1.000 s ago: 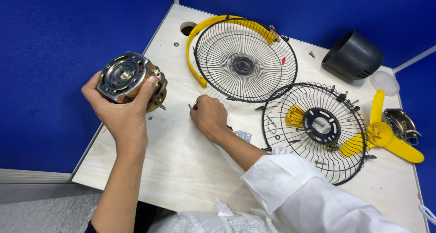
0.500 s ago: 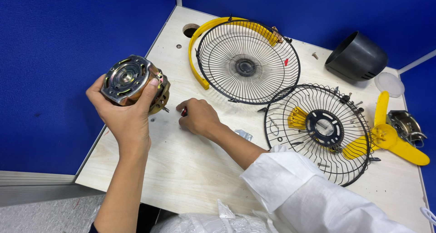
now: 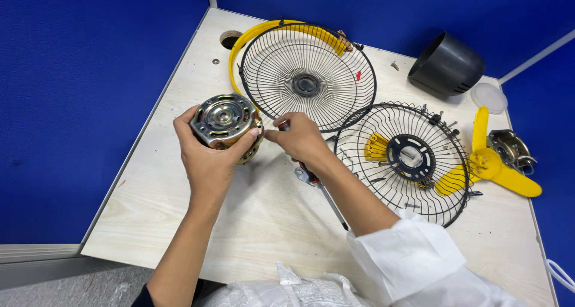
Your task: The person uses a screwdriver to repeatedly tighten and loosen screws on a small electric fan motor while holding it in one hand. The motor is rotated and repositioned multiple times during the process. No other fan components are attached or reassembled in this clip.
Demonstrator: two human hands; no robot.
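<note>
**A:** What is the left hand doing?

**B:** It is raised above the pale wooden tabletop, forearm running up from the lower edge of the frame. Its fingers are curled around a round metal fan motor with a silver face plate and brass-coloured body, thumb pressed along the near side, the face plate turned up toward the camera.

**A:** And the right hand?

**B:** It comes in from the lower right, the arm in a rolled white sleeve angled across the tabletop. The fingers are drawn narrow, pinched on something small just at the motor's right edge; a bit of red shows above the knuckles, but what it is cannot be told. The fingertips sit just beside the left thumb.

**A:** What lies around the fingers?

**B:** Under the right wrist, a slim screwdriver with a dark shaft rests on the tabletop. Beyond the right knuckles is a black wire fan guard with a yellow plastic rim. To the right of the forearm lies a second black wire guard with yellow pieces inside. Farther right are a yellow plastic fan blade, a black plastic cone-shaped housing and a small white round cap.
</note>
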